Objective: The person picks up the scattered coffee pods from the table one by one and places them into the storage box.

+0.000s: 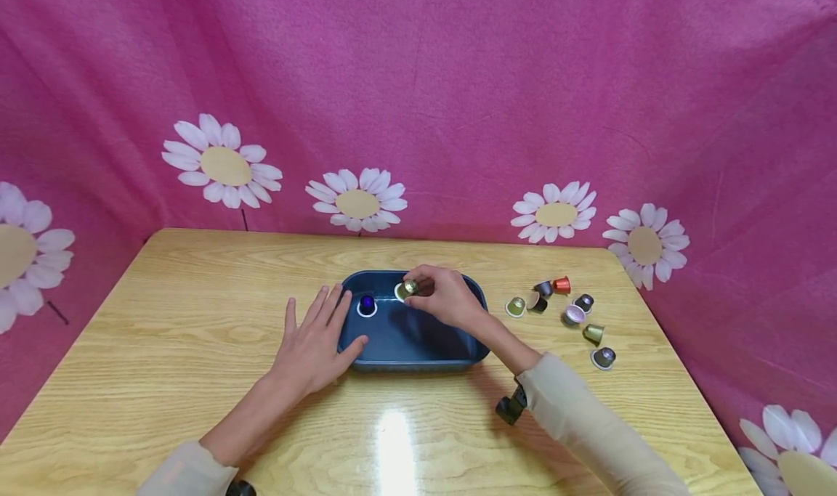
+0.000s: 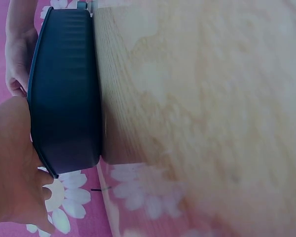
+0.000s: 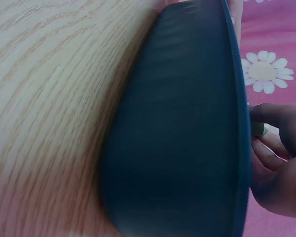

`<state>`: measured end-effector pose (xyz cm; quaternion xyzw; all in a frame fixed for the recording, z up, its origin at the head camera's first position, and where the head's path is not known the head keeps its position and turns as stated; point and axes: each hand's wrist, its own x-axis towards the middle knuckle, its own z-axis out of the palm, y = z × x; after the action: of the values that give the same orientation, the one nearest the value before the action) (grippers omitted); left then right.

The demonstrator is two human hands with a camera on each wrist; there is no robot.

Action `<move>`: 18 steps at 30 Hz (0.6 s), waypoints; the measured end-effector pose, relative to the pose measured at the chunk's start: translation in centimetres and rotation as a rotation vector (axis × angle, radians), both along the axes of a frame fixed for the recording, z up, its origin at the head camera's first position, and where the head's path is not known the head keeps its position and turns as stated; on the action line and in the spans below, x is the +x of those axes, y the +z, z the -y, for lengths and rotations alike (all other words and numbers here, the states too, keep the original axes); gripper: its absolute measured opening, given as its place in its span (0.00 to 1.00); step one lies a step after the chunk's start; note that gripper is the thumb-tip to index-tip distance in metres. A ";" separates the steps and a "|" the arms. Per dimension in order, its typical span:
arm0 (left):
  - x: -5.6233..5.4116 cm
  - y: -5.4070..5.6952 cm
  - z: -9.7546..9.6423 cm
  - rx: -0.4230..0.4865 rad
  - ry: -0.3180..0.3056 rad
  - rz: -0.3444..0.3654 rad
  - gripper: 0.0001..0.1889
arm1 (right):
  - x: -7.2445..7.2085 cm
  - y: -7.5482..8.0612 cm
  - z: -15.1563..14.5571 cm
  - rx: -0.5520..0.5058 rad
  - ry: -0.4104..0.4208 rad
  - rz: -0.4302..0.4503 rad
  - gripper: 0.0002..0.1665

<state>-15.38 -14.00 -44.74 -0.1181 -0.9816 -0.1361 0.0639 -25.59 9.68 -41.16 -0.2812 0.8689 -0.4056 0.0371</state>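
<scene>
A dark blue oblong tray [image 1: 392, 345] stands on the table, its outer wall [image 3: 182, 123] filling much of the right wrist view. My right hand [image 1: 447, 300] reaches over it and pinches a greenish-gold coffee capsule [image 1: 407, 288] between thumb and fingers, near the tray's back wall. In the right wrist view that capsule [image 3: 258, 129] is mostly hidden by the fingers. To its left a dark blue capsule [image 1: 368, 304] sits rim-down on the tray floor. My left hand [image 1: 314, 347] lies with spread, straight fingers against the tray's left rim.
Right of the tray, several coffee capsules lie loosely grouped on the wooden table [image 1: 229, 278]: a green one [image 1: 516, 306], a red one [image 1: 561, 285], a lilac one [image 1: 573, 316], a gold one [image 1: 593, 333] and dark ones. A pink flowered cloth [image 1: 458, 118] hangs behind.
</scene>
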 end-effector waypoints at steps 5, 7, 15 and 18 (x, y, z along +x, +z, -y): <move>0.0 0.1 0.0 0.002 -0.003 0.001 0.44 | -0.3 -0.5 0.2 0.013 0.005 -0.007 0.17; 0.0 0.1 0.0 -0.001 -0.003 0.001 0.44 | -0.4 -0.7 0.4 0.024 0.007 -0.006 0.17; -0.1 0.1 0.0 0.000 -0.002 0.004 0.44 | -0.6 -1.1 1.0 0.069 0.021 -0.008 0.17; -0.1 0.1 0.0 -0.003 -0.001 0.008 0.44 | -0.6 -1.1 1.3 0.085 0.027 -0.009 0.17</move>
<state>-15.44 -14.04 -44.64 -0.1181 -0.9819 -0.1352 0.0597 -26.22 8.34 -42.30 -0.2930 0.8816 -0.3666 0.0506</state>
